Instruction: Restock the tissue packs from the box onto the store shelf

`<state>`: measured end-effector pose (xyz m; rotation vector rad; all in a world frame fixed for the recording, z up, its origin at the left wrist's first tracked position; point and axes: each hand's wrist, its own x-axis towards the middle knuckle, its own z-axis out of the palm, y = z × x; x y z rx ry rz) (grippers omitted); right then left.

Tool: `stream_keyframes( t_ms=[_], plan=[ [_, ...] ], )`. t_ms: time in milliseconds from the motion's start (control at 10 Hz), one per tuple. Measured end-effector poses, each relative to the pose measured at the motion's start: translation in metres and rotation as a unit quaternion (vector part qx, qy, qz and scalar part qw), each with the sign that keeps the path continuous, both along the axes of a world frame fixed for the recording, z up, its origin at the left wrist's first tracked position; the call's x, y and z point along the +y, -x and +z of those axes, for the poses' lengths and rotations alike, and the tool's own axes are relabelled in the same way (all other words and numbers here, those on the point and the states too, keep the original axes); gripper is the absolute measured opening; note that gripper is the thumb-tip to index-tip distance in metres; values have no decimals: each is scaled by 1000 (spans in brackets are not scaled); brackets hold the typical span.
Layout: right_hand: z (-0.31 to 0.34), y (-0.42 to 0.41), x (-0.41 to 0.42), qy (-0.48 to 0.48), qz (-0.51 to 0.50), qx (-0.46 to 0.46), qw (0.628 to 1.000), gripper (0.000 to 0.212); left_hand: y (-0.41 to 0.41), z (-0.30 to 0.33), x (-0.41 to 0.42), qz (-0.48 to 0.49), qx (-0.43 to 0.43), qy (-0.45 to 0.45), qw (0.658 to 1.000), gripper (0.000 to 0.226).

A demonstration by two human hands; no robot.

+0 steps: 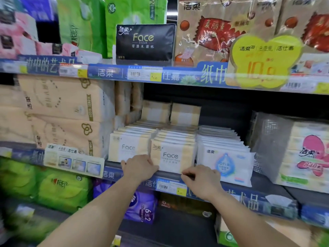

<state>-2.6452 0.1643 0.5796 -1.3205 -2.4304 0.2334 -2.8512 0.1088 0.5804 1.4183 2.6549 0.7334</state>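
Observation:
On the middle shelf (pixel 170 175) stand rows of small cream-and-white "Face" tissue packs. The front pack of the middle row (pixel 173 156) is upright at the shelf edge. My left hand (pixel 140 167) grips its lower left corner. Curled fingers of my right hand (pixel 201 179) pinch its lower right corner. A second row of "Face" packs (pixel 127 148) stands just left of it. The box is not in view.
White packs with a blue drop (pixel 226 163) fill the row to the right. Large beige bundles (pixel 67 114) stand left, a wrapped bundle (pixel 300 154) right. A black "Face" box (pixel 145 41) sits on the upper shelf. Green packs (pixel 58 188) and purple packs (pixel 140 205) lie below.

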Motion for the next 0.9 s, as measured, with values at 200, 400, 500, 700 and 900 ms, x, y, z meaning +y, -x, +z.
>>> stream_keyframes(
  t_ms=[200, 400, 500, 700, 900],
  plan=[
    [2, -16, -3, -19, -35, 53, 998, 36, 1, 0, -8, 12, -7, -48, 999, 43],
    [3, -35, 9, -9, -107, 35, 994, 41, 3, 6, -1, 7, -32, -4, 999, 54],
    [1, -27, 6, 0, -86, 23, 996, 38, -1, 6, 2, -3, -17, 7, 1000, 52],
    [-12, -34, -1, -39, -71, 39, 996, 31, -9, 3, -23, -27, -32, -112, 993, 33],
    [-11, -45, -48, -114, -111, 87, 983, 20, -12, -5, -70, -91, -14, -179, 979, 25]
  ],
)
